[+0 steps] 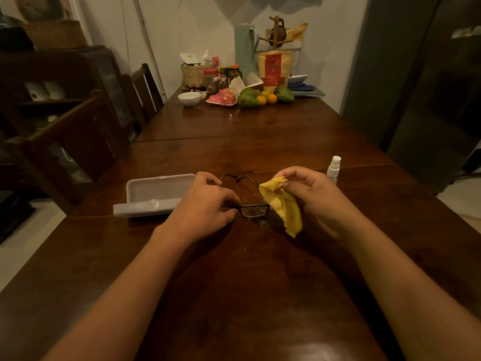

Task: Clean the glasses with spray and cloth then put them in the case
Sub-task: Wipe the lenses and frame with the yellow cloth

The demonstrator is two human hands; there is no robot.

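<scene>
My left hand (205,204) grips the glasses (253,211) by the frame, the exposed lens spotted wet. My right hand (307,194) pinches the yellow cloth (283,207). Spraying looks done; wiping and casing remain, with the case (156,195) open on the table (260,269).

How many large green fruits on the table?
2: one large green fruit left of the small orange citrus, the other green fruit right. More may be hidden.
</scene>
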